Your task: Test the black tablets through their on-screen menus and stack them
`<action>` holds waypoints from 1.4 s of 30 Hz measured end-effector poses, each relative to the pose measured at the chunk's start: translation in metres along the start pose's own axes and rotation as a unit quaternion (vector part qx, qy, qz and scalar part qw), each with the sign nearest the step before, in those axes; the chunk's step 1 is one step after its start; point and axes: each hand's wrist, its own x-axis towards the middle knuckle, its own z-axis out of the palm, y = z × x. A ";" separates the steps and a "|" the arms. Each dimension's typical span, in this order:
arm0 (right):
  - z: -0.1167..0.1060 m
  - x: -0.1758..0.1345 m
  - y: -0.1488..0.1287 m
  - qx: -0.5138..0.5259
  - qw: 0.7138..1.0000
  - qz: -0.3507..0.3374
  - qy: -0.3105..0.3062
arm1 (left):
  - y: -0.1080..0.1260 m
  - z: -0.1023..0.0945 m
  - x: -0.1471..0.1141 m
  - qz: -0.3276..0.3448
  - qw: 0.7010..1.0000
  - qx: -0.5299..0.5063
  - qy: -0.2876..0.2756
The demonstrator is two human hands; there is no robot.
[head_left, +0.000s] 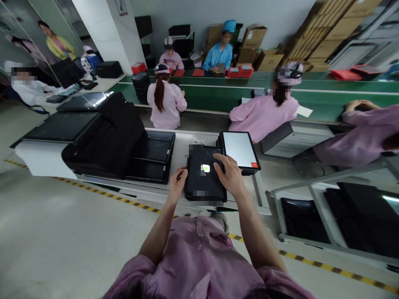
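A dark tablet lies in front of me on the white table, a green and white battery-like symbol lit on its screen. At its left edge, my left hand has its fingers curled in; whether they grip the edge is hard to see. My right hand is over the tablet's right side, fingers spread, the tips on or just above the screen. Just beyond that hand, another tablet shows a white screen with a small red patch, on top of a dark stack.
Dark tablets in black trays and tall black stacks stand to the left. Several co-workers sit along a green conveyor ahead. A metal rack with dark panels is at the right. Yellow-black tape marks the floor.
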 end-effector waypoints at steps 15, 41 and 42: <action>0.006 0.018 0.004 0.028 0.999 -0.018 0.000 | 0.002 0.000 -0.002 0.004 1.000 0.001 -0.004; 0.000 0.008 -0.002 0.037 0.999 -0.007 0.012 | -0.001 0.000 -0.002 0.002 1.000 -0.008 -0.004; 0.001 0.004 -0.003 0.055 0.998 0.015 0.029 | 0.000 0.000 -0.002 0.000 1.000 -0.008 -0.003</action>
